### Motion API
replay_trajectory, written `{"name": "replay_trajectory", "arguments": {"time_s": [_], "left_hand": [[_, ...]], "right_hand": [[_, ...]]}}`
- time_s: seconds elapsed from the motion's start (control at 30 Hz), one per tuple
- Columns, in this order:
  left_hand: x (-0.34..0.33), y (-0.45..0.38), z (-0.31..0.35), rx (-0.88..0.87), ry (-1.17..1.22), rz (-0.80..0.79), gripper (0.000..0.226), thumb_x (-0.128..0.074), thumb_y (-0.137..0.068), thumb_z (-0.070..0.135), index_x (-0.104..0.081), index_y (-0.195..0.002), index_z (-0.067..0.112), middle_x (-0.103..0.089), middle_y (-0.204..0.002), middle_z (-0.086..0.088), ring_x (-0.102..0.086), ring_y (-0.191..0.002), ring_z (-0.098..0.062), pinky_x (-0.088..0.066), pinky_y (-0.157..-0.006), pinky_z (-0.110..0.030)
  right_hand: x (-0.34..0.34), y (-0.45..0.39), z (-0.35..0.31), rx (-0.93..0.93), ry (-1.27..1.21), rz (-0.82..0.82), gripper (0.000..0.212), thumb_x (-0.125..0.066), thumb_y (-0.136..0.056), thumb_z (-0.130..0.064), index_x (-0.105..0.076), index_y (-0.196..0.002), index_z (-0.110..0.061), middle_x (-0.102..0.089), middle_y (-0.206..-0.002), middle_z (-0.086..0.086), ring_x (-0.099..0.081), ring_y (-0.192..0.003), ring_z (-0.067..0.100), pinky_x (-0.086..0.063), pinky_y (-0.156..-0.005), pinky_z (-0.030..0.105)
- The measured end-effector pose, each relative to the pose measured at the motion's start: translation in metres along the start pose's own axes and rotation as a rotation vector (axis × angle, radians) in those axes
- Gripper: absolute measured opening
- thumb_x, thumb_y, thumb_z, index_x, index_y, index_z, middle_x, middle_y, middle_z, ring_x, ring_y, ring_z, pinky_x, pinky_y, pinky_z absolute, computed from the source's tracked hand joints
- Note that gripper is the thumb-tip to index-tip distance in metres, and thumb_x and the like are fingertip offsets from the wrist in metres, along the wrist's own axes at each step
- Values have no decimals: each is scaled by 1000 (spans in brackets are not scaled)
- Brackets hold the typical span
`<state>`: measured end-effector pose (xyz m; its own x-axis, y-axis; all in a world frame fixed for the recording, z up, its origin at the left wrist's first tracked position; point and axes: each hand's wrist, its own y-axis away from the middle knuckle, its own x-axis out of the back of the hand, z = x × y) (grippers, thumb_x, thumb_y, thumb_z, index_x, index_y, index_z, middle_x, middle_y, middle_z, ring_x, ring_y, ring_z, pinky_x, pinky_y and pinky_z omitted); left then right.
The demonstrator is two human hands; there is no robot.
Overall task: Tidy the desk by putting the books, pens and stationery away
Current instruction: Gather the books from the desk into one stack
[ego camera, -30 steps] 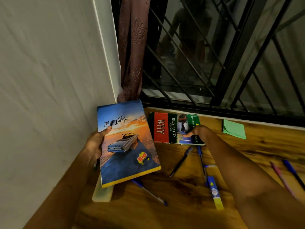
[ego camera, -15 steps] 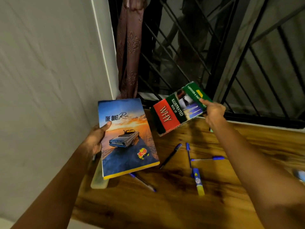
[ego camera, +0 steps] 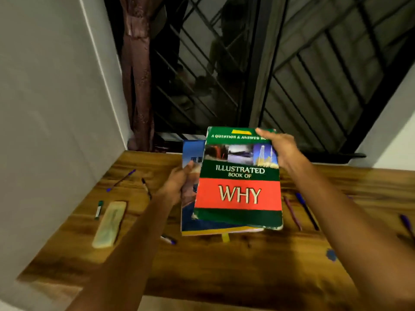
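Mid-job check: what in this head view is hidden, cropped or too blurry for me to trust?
- Blue book: the green book on top covers most of its cover.
- Left hand: fingers hidden under the books.
- Yellow strip below the stack: too little shows to name it.
- Pen at the right edge: cropped, blurred.

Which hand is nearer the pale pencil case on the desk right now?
Left. The left hand grips the blue book's left edge, just right of the pencil case. The right hand holds the green book's far corner, farther right.
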<state>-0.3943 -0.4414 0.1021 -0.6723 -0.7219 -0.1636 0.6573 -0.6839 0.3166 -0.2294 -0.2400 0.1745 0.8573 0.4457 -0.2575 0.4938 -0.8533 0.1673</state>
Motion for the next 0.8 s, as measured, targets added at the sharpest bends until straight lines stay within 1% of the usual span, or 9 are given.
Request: {"name": "replay_trajectory", "arguments": {"time_s": [0.07,0.17,0.23,0.33,0.43,0.57,0.67,0.73,0.8], "left_hand": [[-29,12,-5,16,16,-50,36,-55,-92,37,-64,-114,10,-69,-106,-18,-68,-87,-31,-53,-87,-49],[-66,30,-16,36,17,-111,33,-48,-95,42,-62,-106,15,-71,-95,-16,-68,-72,-27,-56,-66,-36],[-88,38,-24,74,31,-165,39,-45,-94,47,-60,-110,15,-70,-93,-15,-68,-68,-27,-56,-60,-33],[-119,54,-33,75,12,-234,49,-60,-84,52,-58,-112,12,-71,-98,-17,-70,-83,-34,-58,-77,-47],[-146,64,-43,35,-81,-282,44,-75,-76,30,-58,-111,8,-72,-90,-15,-71,-73,-29,-60,-70,-41],[-183,71,-54,-40,-1,-347,42,-74,-76,9,-58,-115,12,-72,-94,-13,-73,-69,-22,-59,-58,-35],[-216,78,-65,-136,9,-381,46,-75,-73,3,-58,-113,18,-71,-102,-12,-73,-78,-23,-60,-65,-39],[-239,85,-77,-172,-11,-414,52,-76,-72,4,-56,-118,18,-70,-108,-11,-71,-90,-25,-58,-77,-42],[-259,93,-92,-202,-24,-460,54,-76,-72,5,-55,-120,17,-69,-111,-12,-69,-95,-29,-57,-82,-45]], "right_hand": [[27,9,9,-38,30,50,22,-82,-68,-11,-65,-78,-2,-72,-73,15,-68,-53,25,-59,-56,45],[68,21,14,-62,64,115,31,-87,-62,-14,-66,-82,-2,-71,-87,20,-69,-59,28,-59,-67,52],[91,28,11,-58,98,148,35,-88,-60,-16,-64,-83,-3,-71,-84,19,-68,-55,26,-60,-63,49],[114,37,5,-42,120,184,33,-87,-62,-15,-64,-83,-2,-70,-80,16,-67,-51,24,-60,-59,44],[139,44,-1,0,100,205,33,-86,-64,-14,-66,-85,2,-71,-79,15,-68,-55,24,-60,-66,45],[176,62,-4,-2,151,125,47,-81,-72,-23,-66,-111,-1,-73,-98,16,-71,-75,26,-59,-77,44],[214,83,1,-91,134,22,39,-76,-78,-23,-67,-112,-8,-74,-96,10,-72,-72,20,-60,-70,36],[245,96,3,-108,103,51,36,-77,-76,-22,-68,-108,-10,-75,-94,9,-71,-72,20,-59,-68,34],[270,110,5,-69,80,119,21,-77,-76,-19,-69,-95,-12,-75,-80,5,-70,-67,20,-58,-62,33]]}}
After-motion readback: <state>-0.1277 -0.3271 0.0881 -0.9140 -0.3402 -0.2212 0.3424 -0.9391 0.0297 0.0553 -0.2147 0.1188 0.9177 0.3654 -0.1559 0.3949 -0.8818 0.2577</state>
